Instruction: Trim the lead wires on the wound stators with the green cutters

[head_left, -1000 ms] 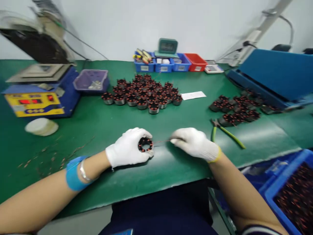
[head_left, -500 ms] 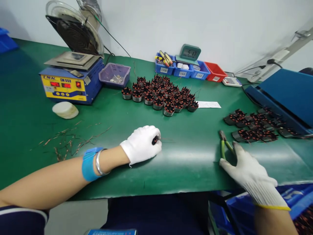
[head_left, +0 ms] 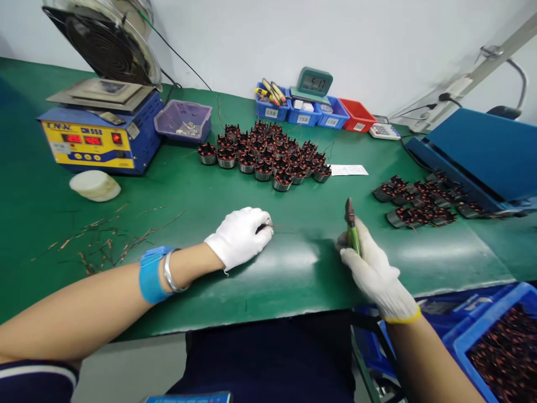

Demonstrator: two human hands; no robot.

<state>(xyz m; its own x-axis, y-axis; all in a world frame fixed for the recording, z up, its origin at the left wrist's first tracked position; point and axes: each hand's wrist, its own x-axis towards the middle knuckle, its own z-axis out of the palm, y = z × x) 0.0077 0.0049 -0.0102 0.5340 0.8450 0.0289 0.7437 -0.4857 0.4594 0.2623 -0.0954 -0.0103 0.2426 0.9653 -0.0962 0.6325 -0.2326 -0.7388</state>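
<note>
My left hand (head_left: 240,236), in a white glove, rests on the green table mat (head_left: 210,201) with its fingers closed round a small wound stator; only a dark sliver and thin copper wire ends (head_left: 280,226) poke out to the right. A blue wrist strap and a metal bangle (head_left: 161,274) sit on that forearm. My right hand (head_left: 373,270), also gloved, grips green-handled cutting pliers (head_left: 351,224) with the jaws pointing up, a short way right of the left hand.
A cluster of wound stators (head_left: 268,154) stands mid-table, and a second group (head_left: 419,201) lies at right beside a blue case (head_left: 482,151). A blue-yellow machine (head_left: 96,134), purple tray (head_left: 183,120), white puck (head_left: 94,185), small bins (head_left: 306,112), wire scraps (head_left: 109,235) and a blue crate (head_left: 499,347) surround them.
My right hand let go of the wire, reached right to the pliers on the mat, picked them up and brought them back toward the left hand. The left hand closed further over the stator.
</note>
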